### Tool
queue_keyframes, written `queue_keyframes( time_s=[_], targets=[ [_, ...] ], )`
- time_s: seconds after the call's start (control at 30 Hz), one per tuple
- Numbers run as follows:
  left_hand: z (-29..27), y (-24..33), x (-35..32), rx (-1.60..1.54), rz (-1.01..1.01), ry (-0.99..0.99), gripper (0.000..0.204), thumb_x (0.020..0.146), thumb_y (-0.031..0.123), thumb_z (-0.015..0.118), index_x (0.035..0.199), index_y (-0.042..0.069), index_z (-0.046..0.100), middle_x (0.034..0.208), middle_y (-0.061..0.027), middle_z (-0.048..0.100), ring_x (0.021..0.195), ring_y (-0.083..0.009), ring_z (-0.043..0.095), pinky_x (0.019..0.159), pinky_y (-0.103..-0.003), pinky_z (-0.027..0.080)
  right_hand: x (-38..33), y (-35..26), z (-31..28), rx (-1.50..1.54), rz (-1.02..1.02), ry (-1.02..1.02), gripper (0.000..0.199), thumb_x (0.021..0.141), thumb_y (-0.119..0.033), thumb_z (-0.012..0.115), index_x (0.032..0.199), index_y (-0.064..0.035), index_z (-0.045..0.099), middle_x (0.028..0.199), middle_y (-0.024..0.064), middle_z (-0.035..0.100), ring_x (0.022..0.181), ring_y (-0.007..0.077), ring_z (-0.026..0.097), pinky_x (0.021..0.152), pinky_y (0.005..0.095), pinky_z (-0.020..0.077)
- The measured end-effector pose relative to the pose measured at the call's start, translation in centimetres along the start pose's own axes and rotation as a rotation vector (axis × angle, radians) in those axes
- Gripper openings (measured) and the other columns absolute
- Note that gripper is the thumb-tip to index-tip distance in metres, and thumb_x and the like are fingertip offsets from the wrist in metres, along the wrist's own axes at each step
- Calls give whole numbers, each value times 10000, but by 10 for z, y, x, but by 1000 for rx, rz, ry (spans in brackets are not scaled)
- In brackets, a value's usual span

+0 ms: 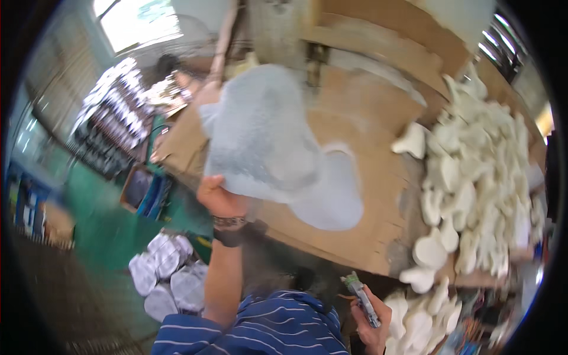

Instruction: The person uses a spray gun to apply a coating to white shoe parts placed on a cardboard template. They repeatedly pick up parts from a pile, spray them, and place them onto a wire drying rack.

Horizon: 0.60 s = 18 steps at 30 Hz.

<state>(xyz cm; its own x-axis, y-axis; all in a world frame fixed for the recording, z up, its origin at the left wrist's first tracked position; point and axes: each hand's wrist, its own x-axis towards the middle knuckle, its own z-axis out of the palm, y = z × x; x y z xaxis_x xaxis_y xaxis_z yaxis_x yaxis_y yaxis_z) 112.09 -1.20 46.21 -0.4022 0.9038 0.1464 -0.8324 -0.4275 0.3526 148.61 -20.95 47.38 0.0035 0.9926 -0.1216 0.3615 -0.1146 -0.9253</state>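
A green floor (pixel 103 204) lies at left, and a cardboard-covered table (pixel 384 207) spans the centre. Over it, at upper centre, a grey-white curved panel (pixel 260 130) is pinched at its lower-left edge by the left hand (pixel 225 200). At lower right, the right hand's (pixel 374 324) grip wraps a slim silver-and-green tool (pixel 361 297).

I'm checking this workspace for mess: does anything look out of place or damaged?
One pale piece juts from the jumbled heap onto the cardboard, which has whitish smears. The grey piece in the left hand looks blotchy; blur hides whether it's damaged.
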Motion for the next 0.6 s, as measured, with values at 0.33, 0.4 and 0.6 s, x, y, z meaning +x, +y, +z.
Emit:
queue_keyframes(
  time_s=[0.33,0.4,0.6],
  targets=[
    [-158,80,-196,-195,260,592,548,688,108,517,1228,35,571,1230,-102,633,1150,-314,585,1027,-484,429,34,-33,59,-274,133,-518,364,874,-193,705,1131,57,644,946,125,686,866,172,611,783,326,493],
    [-197,86,-240,-178,374,752,582,670,131,527,1243,32,552,1252,-125,610,1151,-350,578,1003,-526,445,36,-28,73,-294,78,-558,362,867,-230,715,1098,43,661,921,132,683,853,174,606,763,339,496],
    [-296,121,-343,-314,614,1107,498,649,131,528,1133,10,532,1157,-180,606,1106,-435,573,947,-652,442,50,-25,125,-671,34,-780,365,894,-273,685,1116,15,657,877,116,656,815,192,607,728,329,497]
  ],
)
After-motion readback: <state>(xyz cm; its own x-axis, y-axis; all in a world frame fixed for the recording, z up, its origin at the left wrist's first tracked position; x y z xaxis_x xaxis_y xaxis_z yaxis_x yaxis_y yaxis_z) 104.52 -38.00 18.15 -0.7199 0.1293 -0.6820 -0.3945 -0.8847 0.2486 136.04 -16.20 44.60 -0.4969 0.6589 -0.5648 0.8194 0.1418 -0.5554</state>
